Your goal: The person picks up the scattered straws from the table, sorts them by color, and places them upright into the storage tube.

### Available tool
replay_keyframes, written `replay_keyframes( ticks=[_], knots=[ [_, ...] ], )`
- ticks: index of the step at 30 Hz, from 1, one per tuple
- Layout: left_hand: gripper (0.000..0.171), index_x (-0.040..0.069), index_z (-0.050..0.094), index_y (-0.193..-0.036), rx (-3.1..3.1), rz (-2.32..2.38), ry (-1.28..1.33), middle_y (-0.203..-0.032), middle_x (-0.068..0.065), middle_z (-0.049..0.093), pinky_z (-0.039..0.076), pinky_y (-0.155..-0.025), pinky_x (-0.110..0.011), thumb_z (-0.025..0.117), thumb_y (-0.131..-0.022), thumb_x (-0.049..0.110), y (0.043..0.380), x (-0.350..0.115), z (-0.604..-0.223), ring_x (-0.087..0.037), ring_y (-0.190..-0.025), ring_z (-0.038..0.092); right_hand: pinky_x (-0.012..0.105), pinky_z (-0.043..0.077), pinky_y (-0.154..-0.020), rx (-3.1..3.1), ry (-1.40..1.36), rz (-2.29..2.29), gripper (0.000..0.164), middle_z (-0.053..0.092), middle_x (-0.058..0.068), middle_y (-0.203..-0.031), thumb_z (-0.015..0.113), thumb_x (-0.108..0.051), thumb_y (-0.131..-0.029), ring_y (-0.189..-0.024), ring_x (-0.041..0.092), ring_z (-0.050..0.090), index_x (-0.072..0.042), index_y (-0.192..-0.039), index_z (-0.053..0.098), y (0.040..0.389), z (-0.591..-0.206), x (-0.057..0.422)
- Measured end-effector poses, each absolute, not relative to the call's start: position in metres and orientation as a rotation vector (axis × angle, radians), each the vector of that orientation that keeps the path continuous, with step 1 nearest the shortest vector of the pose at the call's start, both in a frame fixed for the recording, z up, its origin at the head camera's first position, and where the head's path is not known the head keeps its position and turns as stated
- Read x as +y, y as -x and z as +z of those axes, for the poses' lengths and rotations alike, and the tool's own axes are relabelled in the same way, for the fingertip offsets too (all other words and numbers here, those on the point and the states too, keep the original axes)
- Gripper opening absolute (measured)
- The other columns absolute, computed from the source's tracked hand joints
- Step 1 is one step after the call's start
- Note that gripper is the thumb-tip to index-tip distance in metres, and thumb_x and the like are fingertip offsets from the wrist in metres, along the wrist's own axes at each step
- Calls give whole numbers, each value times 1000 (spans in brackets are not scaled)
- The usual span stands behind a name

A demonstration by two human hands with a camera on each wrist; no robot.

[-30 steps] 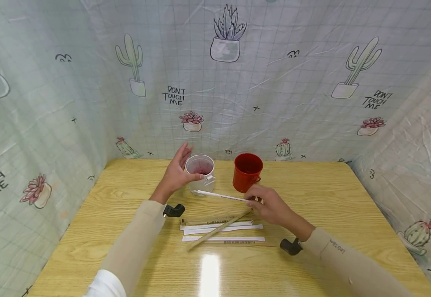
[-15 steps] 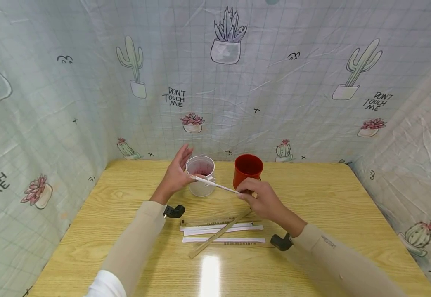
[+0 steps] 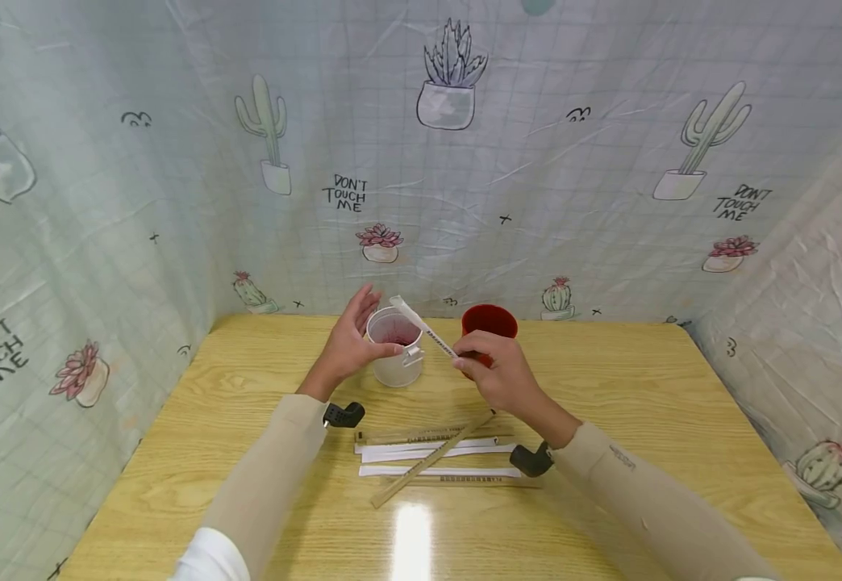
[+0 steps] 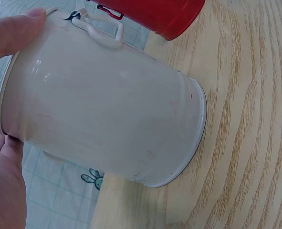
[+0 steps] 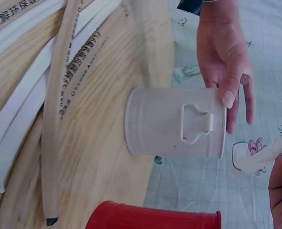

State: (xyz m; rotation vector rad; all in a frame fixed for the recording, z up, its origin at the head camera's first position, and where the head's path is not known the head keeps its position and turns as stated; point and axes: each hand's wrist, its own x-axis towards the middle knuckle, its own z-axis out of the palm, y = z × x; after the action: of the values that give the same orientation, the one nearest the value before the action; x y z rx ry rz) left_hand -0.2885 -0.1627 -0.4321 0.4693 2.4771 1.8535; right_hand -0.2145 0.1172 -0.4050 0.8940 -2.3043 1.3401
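A small white metal bucket [image 3: 397, 369] with side handles stands upright toward the back of the table. My left hand [image 3: 348, 345] holds it at the rim, thumb on the near side and fingers round the far side; the left wrist view shows the thumb pressed at the rim of the bucket [image 4: 107, 100]. Between thumb and fingers, my right hand [image 3: 502, 369] pinches one end of a straw in a white paper sleeve [image 3: 423, 326]. The straw slants up to the left, its free end over the white bucket's mouth in the head view.
A red bucket [image 3: 489, 318] stands right of the white one, partly hidden behind my right hand. Several paper-wrapped straws, white [image 3: 435, 471] and brown [image 3: 399, 486], lie in front, one brown straw crossing the others. A printed curtain [image 3: 508, 161] hangs behind the table [image 3: 610, 387].
My right hand has moved up and left, swinging the straw's free end from below the white bucket's rim to above its mouth. The left hand has stayed on the bucket.
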Motion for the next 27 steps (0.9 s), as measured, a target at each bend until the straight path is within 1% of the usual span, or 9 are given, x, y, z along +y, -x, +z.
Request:
replay_keyframes(
  ticks=[3,7,14,19,23,25,27],
  knots=[
    [122,18,14,-169,2476,1853,-482,-172,-13,29,23,-132,-46,93,-76,7,288,-162,-431,-29,-162,25,27,56,-74,-2293,-884,1336,13,75,7,-94,78,4,-87,-83,16,64,-7,-94,77,216,-404,115],
    [122,22,15,-168,2474,1847,-479,-172,-9,31,24,-132,-46,93,-76,9,287,-162,-431,-27,-162,26,27,57,-76,-2287,-865,1342,13,76,8,-95,79,4,-87,-85,18,66,-6,-94,78,219,-401,112],
    [121,21,15,-168,2503,1829,-489,-171,-9,32,25,-132,-45,93,-76,11,288,-161,-431,-27,-161,27,25,58,-80,-2235,-870,1386,10,77,12,-94,78,5,-87,-85,22,68,-2,-95,78,231,-391,105],
    [122,21,16,-168,2511,1841,-492,-171,-9,32,25,-132,-44,94,-76,10,290,-160,-430,-27,-161,28,24,57,-75,-2244,-846,1393,10,77,14,-95,78,3,-88,-82,19,66,0,-98,78,238,-383,100],
    [122,22,16,-168,2492,1846,-494,-171,-10,32,25,-132,-45,94,-76,10,290,-161,-432,-28,-161,28,24,54,-69,-2256,-825,1423,9,77,15,-93,76,1,-91,-75,16,61,0,-100,79,244,-380,95],
    [121,21,15,-168,2485,1847,-505,-171,-11,31,25,-132,-46,93,-76,8,289,-161,-433,-28,-161,27,23,55,-70,-2270,-804,1438,10,77,15,-93,75,0,-92,-75,16,62,0,-101,79,247,-378,92],
    [121,19,15,-168,2483,1849,-515,-172,-12,30,25,-132,-47,92,-76,7,289,-162,-433,-29,-161,26,23,57,-74,-2295,-780,1447,11,77,14,-95,75,-2,-93,-79,18,65,-1,-103,79,250,-376,87]
  ],
)
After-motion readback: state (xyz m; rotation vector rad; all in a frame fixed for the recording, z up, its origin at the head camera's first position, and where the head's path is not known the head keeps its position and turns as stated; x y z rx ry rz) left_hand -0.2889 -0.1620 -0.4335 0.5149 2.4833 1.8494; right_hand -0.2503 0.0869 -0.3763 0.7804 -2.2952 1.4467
